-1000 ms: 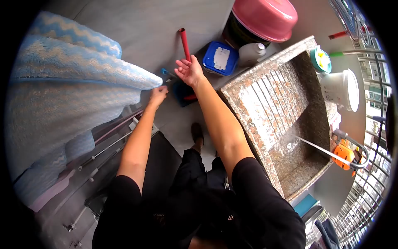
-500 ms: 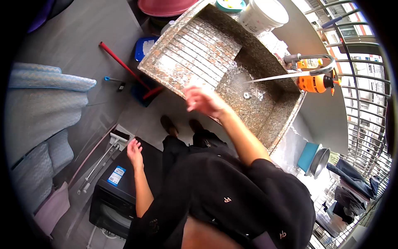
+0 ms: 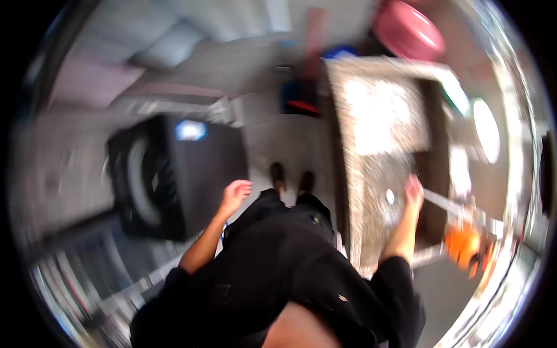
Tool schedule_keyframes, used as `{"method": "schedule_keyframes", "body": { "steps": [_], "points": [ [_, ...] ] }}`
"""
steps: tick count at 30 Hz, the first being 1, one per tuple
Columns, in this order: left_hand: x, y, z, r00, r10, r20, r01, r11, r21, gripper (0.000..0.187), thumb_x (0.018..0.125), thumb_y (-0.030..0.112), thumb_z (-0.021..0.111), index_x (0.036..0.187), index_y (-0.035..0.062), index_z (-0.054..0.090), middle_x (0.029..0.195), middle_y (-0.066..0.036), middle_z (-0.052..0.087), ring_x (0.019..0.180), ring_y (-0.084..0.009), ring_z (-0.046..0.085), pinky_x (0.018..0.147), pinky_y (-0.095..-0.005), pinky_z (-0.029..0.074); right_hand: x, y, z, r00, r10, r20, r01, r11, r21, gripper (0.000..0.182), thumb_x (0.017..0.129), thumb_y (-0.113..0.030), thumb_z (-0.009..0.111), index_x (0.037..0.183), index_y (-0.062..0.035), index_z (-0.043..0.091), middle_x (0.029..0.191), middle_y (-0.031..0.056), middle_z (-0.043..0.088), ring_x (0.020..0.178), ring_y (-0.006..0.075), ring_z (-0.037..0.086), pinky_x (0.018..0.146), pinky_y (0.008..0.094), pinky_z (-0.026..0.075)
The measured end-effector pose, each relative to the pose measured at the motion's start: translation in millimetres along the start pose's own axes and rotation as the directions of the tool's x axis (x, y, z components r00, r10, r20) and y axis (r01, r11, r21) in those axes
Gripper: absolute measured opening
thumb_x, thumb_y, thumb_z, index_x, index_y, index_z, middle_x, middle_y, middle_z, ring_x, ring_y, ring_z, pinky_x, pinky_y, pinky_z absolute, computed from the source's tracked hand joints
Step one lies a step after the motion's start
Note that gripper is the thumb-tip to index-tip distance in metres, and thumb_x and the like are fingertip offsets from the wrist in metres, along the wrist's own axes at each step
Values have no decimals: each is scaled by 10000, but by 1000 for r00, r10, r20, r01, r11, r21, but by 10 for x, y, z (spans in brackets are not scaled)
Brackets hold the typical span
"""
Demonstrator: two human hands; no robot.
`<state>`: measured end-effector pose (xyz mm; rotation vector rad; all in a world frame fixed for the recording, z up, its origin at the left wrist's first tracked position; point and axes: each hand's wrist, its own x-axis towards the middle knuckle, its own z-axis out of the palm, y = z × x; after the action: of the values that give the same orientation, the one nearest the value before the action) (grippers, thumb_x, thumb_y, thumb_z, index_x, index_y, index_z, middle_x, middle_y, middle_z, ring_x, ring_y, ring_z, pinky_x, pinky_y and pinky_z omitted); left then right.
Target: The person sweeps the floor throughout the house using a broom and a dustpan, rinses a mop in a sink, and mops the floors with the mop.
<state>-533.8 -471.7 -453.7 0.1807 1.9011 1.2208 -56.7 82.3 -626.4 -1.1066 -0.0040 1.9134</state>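
Observation:
The view is blurred by motion. My right hand [image 3: 413,192] reaches over the basin of the speckled stone sink [image 3: 371,145], close to the thin stream of water [image 3: 449,204] from the tap. It holds nothing that I can see, and its fingers are too blurred to read. My left hand [image 3: 235,194] hangs open and empty at my side, next to the black oven-like appliance [image 3: 174,174] on the floor. My feet [image 3: 292,177] stand in dark shoes beside the sink.
An orange bottle [image 3: 464,243] sits by the tap at the sink's near right. A white bucket [image 3: 486,130] stands on the sink's far rim and a pink basin [image 3: 409,32] beyond it. A blue dustpan [image 3: 299,98] lies on the floor ahead.
The view has swung round fast. My right hand moved from the washboard part down into the basin by the water stream. My left hand stays low at my side.

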Motion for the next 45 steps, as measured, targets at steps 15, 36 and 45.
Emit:
{"method": "schedule_keyframes", "body": {
  "steps": [15, 36, 45],
  "points": [
    [-3479, -3768, -1676, 186, -576, -796, 218, 814, -538, 304, 923, 256, 545, 1167, 106, 647, 1031, -33, 663, 905, -155, 590, 799, -335, 475, -1010, 852, 706, 988, -85, -128, -137, -110, -984, 556, 931, -457, 468, 1379, -135, 398, 1430, 121, 387, 1329, 298, 356, 1049, 480, 331],
    [-5199, -4245, -5067, 13, -220, -975, -369, 906, -209, 363, 864, 364, 622, 677, 53, 610, 607, -55, 582, 593, -138, 546, 606, -309, 430, -3900, 2478, 1374, 955, -58, 290, 292, 33, -956, 422, 910, -223, 579, 1299, -99, 472, 1371, 184, 422, 1111, 366, 554, 859, 440, 523],
    [-5579, -2487, -4048, 126, -15, -992, -567, 820, -84, 323, 859, 274, 663, 625, 76, 561, 542, 21, 485, 495, -67, 443, 542, -239, 421, -4850, 3785, 983, 743, 499, 446, 604, -214, -768, 334, 916, -221, 586, 1213, -73, 543, 1153, 49, 595, 974, 197, 621, 778, 327, 514]
  ]
}}
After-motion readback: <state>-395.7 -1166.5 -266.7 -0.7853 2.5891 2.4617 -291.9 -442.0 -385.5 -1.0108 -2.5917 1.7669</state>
